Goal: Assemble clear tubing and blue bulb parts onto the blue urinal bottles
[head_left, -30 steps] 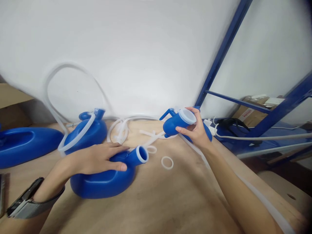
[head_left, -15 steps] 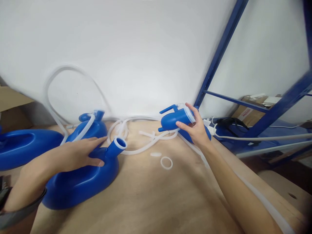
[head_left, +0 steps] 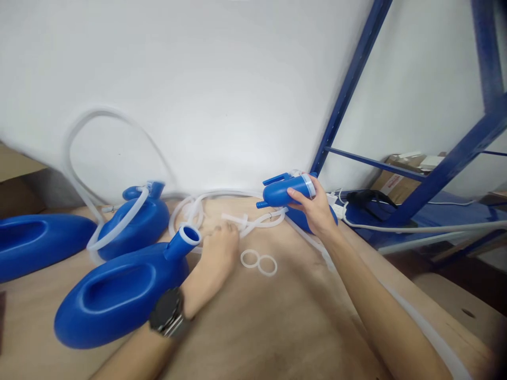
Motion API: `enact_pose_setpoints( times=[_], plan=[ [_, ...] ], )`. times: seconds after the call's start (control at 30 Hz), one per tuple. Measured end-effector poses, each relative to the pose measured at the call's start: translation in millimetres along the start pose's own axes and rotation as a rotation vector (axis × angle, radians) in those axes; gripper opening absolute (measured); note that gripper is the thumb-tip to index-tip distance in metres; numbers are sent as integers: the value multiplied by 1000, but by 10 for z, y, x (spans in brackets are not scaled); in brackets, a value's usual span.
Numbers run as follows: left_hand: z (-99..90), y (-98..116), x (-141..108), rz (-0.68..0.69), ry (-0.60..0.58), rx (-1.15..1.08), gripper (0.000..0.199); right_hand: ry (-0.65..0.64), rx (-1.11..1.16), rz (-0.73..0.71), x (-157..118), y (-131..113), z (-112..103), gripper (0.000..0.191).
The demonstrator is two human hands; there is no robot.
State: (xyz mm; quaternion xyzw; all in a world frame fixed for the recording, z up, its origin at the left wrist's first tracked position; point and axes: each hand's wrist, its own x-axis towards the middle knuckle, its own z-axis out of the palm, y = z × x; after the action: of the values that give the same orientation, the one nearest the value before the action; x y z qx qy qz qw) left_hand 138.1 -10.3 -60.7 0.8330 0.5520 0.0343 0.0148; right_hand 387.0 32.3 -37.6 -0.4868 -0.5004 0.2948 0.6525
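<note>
My right hand [head_left: 319,208] grips a blue plastic cup [head_left: 283,191] around its rim end, where a white ring [head_left: 309,186] sits. The cup lies sideways in the air, its handle on top and a narrow spout pointing left. My left hand [head_left: 222,248] is closed with curled fingers beside the white hose [head_left: 255,224]; what its fingers hold, if anything, is hidden. Behind my left wrist lies a blue jug [head_left: 119,287], its neck tilted up with a white ring at the mouth. Two thin white rings [head_left: 268,265] lie flat on the table, touching each other.
Another blue jug [head_left: 146,219] with a looped hose stands near the wall, and one more blue jug [head_left: 55,232] is at far left. A blue body [head_left: 303,219] lies behind the cup. Blue rack posts [head_left: 348,84] and a cardboard box [head_left: 396,182] are on the right.
My left hand has left the front jug and moved right, its fingers now curled. A second ring lies flat where a blurred white piece was. My right hand still holds the cup.
</note>
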Motion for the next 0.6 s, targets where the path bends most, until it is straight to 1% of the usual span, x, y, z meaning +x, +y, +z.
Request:
enact_pose_setpoints(
  times=[0.1, 0.23, 0.37, 0.43, 0.5, 0.6],
  plan=[
    [168, -29, 323, -40, 43, -50, 48, -4, 20, 30, 4, 10, 2, 80],
    [301, -85, 558, -49, 76, -127, 49, -19, 39, 58, -15, 10, 31, 76],
    [442, -152, 663, 17, 90, -189, 40, -40, 1, 58, -36, 13, 51, 73],
    [501, -191, 694, 28, 109, -208, 37, -45, -14, 56, -42, 18, 55, 74],
    [529, -228, 720, -2, 143, -213, 36, -42, -20, 50, -48, 22, 56, 76],
    [509, -274, 759, -62, 199, -196, 32, -47, -51, 41, -55, 30, 57, 77]
  ],
)
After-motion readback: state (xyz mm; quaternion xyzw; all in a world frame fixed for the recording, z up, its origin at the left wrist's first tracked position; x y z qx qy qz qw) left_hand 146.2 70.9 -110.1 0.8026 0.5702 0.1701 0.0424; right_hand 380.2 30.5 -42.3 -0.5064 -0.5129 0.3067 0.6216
